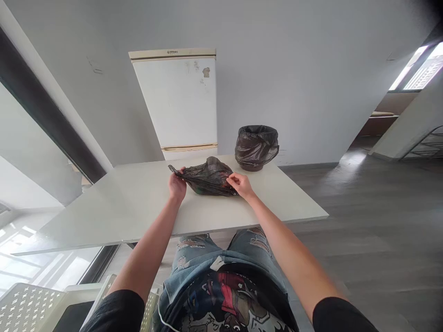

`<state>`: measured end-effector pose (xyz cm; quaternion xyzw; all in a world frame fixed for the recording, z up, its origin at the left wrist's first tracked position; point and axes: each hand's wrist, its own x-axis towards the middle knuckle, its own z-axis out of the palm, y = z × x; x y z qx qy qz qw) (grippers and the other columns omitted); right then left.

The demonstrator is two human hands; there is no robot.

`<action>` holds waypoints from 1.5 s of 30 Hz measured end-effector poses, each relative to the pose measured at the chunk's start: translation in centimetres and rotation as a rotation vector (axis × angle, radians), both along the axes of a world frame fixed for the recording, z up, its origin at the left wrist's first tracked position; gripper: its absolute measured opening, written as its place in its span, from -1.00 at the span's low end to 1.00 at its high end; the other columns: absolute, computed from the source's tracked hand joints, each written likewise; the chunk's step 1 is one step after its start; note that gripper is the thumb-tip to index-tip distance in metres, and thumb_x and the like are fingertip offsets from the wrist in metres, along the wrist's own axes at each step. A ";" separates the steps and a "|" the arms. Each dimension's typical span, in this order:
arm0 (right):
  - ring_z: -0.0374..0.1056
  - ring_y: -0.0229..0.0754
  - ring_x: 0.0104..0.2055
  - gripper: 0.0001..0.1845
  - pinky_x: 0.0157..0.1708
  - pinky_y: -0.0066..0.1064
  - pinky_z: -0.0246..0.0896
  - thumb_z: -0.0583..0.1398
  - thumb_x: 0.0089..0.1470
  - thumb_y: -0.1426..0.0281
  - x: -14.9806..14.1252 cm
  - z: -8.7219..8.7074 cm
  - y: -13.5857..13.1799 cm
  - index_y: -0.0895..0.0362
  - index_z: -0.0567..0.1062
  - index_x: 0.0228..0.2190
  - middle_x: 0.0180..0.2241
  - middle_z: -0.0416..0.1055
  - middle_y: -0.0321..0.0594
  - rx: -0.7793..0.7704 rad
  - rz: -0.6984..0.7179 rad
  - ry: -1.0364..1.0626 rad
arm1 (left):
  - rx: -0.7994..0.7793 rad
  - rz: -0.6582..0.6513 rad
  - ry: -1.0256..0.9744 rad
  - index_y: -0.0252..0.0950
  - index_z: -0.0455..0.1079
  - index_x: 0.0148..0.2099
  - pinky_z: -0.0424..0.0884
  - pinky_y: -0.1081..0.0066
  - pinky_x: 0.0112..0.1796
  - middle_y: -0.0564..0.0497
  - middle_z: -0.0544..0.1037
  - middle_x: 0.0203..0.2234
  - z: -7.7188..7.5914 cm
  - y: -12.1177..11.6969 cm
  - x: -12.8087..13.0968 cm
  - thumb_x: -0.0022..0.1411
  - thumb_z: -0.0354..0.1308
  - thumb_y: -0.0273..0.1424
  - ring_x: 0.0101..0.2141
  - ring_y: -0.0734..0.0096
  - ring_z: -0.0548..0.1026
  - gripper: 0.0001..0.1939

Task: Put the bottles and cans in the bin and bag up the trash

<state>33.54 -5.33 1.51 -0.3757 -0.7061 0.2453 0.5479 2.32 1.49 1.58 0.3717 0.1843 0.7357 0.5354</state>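
Left hand (177,185) and right hand (241,184) grasping a black plastic bag (209,179) on a pale surface (138,196).
Nearest are the person's ripped jeans (224,256), at the surface's near edge; beyond it, the left hand grips the bag's drawn-out left end while the right hand pinches its right side, thumb against fingers. The bag lies crumpled between them, hints of red and green showing through the thin plastic. Farther back, near the surface's far edge, a bin (254,154) stands upright, lined with dark plastic; behind the surface rise a white refrigerator (180,101) and a grey wall (294,69).
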 end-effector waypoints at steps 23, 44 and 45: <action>0.13 -0.16 -0.38 -0.58 -0.30 -0.33 0.10 0.03 0.41 0.01 0.6 -0.4 1.1 0.04 0.27 -0.38 -0.42 0.21 -0.28 0.174 -0.390 0.066 | 0.314 0.004 1.246 -0.23 0.65 -0.24 0.45 0.33 -0.24 -0.03 0.67 -0.36 -0.4 -1.5 -0.2 0.15 0.40 -0.10 -0.36 0.29 0.55 -0.70; 0.49 -0.16 -0.03 -0.52 -0.07 -0.34 0.45 0.40 0.02 0.25 1.0 0.0 2.1 -0.03 0.42 -0.04 -0.03 0.52 -0.23 -0.028 0.014 0.550 | 0.286 0.349 1.098 -0.19 0.47 0.09 0.54 0.30 -0.11 -0.02 0.70 -0.28 0.5 -2.3 1.2 0.41 0.13 -0.16 -0.24 0.28 0.66 -0.67; 0.43 -0.10 0.14 -0.45 0.07 -0.25 0.41 0.35 0.02 0.28 1.0 -0.2 2.3 -0.03 0.40 0.06 0.13 0.47 -0.16 0.000 -0.026 0.493 | 0.318 0.335 1.088 -0.18 0.41 0.18 0.52 0.28 -0.02 -0.06 0.70 -0.14 0.6 -2.4 1.3 0.39 0.16 -0.20 -0.11 0.25 0.66 -0.62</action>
